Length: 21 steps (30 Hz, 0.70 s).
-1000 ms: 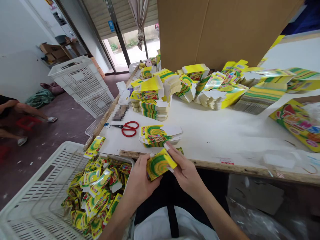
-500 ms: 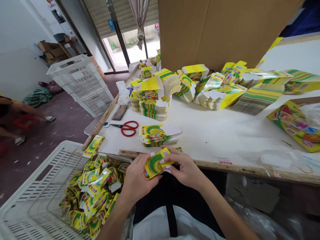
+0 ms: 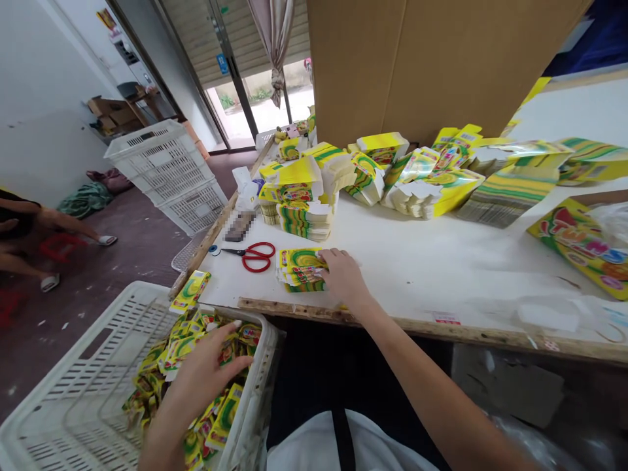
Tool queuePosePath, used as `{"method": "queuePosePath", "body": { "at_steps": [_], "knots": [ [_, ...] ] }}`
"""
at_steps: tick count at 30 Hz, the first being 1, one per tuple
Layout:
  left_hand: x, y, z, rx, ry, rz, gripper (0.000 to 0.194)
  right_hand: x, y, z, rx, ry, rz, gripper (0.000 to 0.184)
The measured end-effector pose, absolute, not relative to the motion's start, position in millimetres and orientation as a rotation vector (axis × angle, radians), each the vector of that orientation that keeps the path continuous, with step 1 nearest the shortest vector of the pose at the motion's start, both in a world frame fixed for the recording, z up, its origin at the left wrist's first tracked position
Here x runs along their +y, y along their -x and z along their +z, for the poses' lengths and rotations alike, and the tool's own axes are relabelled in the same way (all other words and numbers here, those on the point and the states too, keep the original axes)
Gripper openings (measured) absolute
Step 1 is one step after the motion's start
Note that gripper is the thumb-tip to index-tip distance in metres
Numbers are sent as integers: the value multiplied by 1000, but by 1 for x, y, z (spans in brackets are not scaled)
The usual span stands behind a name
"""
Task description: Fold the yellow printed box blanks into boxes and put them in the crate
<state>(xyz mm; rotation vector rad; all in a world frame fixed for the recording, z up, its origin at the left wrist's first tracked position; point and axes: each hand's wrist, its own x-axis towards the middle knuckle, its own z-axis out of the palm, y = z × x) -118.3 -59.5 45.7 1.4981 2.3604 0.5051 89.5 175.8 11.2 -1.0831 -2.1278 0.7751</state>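
My left hand (image 3: 199, 376) hangs over the white plastic crate (image 3: 252, 405), thumb and fingers apart, with nothing between them. Beneath it the crate holds a heap of small yellow-green candy boxes (image 3: 226, 413). On the table near its front edge lies a stack of flattened yellow cartons (image 3: 297, 260). My right hand (image 3: 343, 276) grips the right end of this stack, its fingers curled over the top; how many cartons it grasps is hidden. A single small box (image 3: 191, 291) rests at the table's left corner, beside the crate.
Red-handled scissors (image 3: 258, 257) lie left of the stack. Bundles of flat cartons (image 3: 307, 219) line the back, before a tall cardboard sheet (image 3: 441, 65). A larger printed box (image 3: 579, 242) stands at right. Stacked crates (image 3: 169, 173) and a seated person's legs (image 3: 73, 226) are at left.
The yellow box is gone from my hands. My left hand has moved down and left over the crate and opened. My right hand has moved forward onto the carton stack.
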Motion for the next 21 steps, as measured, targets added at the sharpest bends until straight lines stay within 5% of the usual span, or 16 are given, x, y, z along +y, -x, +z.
{"method": "queuePosePath", "body": {
  "at_steps": [6,9,12,15,21],
  "knots": [
    [-26,58,24,1812,-1439,751,43,176,-86,14,-2111,1075,797,40],
    [-7,38,15,1552,-1248,1038,58,156,-92,18,-2048,1017,871,45],
    [7,19,12,1306,-1019,1595,75,117,-98,20,-1888,795,1197,42],
    [16,4,22,1264,-738,1996,65,73,-99,20,-1630,535,1699,37],
    [21,-3,32,1489,-699,2057,59,45,-98,22,-1563,528,1914,42]
  ]
}}
